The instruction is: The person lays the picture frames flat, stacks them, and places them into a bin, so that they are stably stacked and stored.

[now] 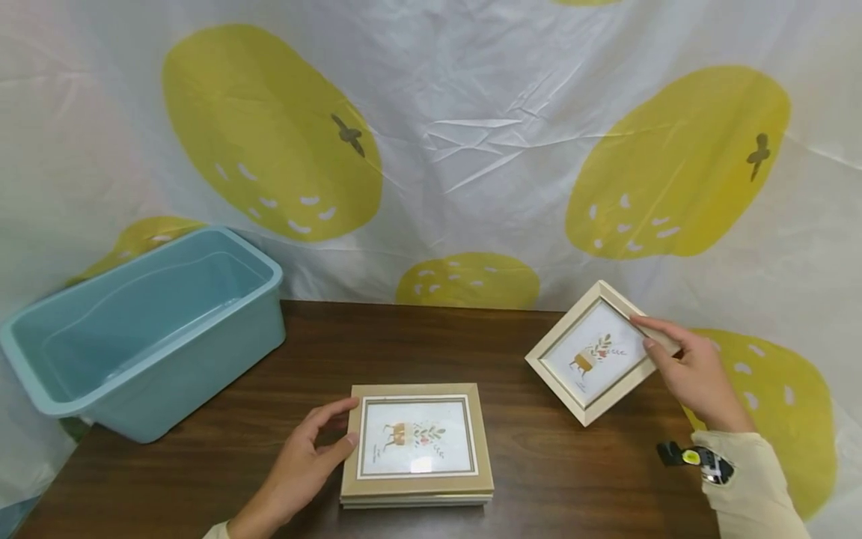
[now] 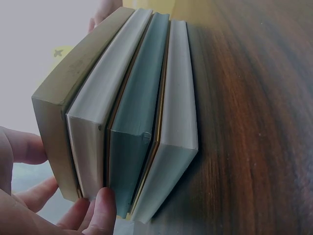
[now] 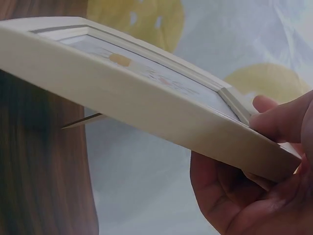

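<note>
The left hand comes in from the lower edge of the head view, slanting forward and to the right, its thumb and index finger parted, its fingertips lightly bent and touching. A bit of cuff shows at the wrist. The right hand, farther forward, grips with the thumb above and fingers curled underneath; a pale sleeve covers that forearm.

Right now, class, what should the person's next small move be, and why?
I'd probably have the right hand turn its pale frame square and bring it toward the stack of frames: that frame is gripped askew, apart from the stack, whose side the left hand touches.
</note>
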A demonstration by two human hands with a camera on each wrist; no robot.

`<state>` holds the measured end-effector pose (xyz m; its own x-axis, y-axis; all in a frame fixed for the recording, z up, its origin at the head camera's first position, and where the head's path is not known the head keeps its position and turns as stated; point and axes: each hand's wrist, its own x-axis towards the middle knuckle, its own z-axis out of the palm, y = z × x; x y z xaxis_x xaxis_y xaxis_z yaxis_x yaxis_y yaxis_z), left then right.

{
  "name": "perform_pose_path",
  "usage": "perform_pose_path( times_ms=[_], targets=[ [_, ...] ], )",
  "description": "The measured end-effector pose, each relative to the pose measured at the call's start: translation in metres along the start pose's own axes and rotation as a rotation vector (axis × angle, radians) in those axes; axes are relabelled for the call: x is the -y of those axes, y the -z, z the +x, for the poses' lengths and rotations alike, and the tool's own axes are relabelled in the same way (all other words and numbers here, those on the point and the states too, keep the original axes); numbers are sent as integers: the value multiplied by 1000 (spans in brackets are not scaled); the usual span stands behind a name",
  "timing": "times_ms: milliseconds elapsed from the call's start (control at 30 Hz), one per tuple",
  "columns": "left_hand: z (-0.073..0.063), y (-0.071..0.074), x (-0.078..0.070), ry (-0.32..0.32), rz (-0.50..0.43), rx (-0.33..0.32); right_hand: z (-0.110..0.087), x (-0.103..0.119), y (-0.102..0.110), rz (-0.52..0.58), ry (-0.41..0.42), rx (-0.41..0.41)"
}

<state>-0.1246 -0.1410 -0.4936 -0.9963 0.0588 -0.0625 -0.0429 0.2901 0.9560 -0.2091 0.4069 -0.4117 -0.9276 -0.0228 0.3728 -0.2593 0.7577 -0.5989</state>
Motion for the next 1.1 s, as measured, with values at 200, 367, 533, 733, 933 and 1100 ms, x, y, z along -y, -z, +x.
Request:
perform_pose_path(
  times_ms=[200, 367, 533, 733, 933, 1100],
  targets=[
    [-1, 2, -2, 1, 2, 7, -8, 18, -1, 84, 68, -25],
    [-1, 4, -2, 0, 1, 9, -15, 37, -2, 173, 95, -25],
    [-1, 5, -1, -3, 2, 8, -19, 52, -3, 261, 118, -10],
    [-2, 6, -4, -10, 5, -2, -26, 76, -7, 345, 114, 19],
    [0, 9, -10, -69, 15, -25, -29, 94, -14, 497, 153, 61],
    [3, 11, -17, -131, 44, -63, -31, 104, -19, 529, 187, 82]
  ],
)
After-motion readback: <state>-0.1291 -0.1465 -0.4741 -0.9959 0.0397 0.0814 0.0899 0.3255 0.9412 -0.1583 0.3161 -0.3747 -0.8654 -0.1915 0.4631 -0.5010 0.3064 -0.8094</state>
